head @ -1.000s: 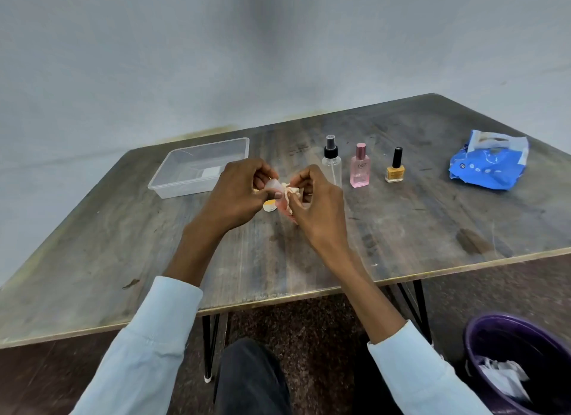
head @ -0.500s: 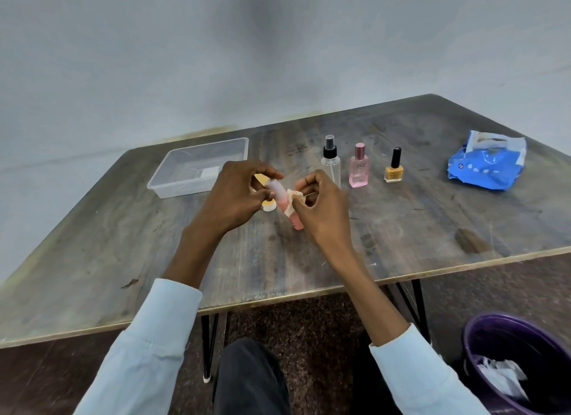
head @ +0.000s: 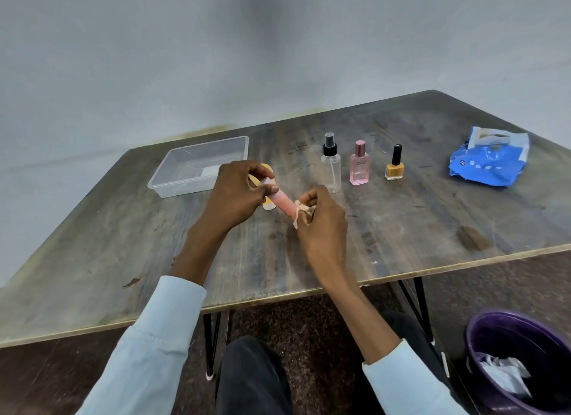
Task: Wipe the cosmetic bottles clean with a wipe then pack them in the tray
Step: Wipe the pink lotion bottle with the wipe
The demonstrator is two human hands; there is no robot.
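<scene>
My left hand (head: 234,195) pinches the capped end of a pink tube (head: 283,202), which slants down to the right above the table. My right hand (head: 321,223) holds a crumpled wipe (head: 302,209) wrapped round the tube's lower end. A yellow bottle (head: 268,180) stands on its white cap just behind the left hand, mostly hidden. Further back stand a clear spray bottle (head: 331,167), a pink perfume bottle (head: 359,164) and a yellow nail polish (head: 395,167). The clear plastic tray (head: 185,183) lies at the back left with nothing but a label in it.
A blue pack of wipes (head: 488,158) lies at the back right of the wooden table (head: 432,229). A purple bin (head: 522,362) with used wipes stands on the floor at the lower right. My knees are under the table's front edge.
The hands have drawn apart. My right hand has slid the wipe down the pink tube towards its lower end, so more of the tube shows.
</scene>
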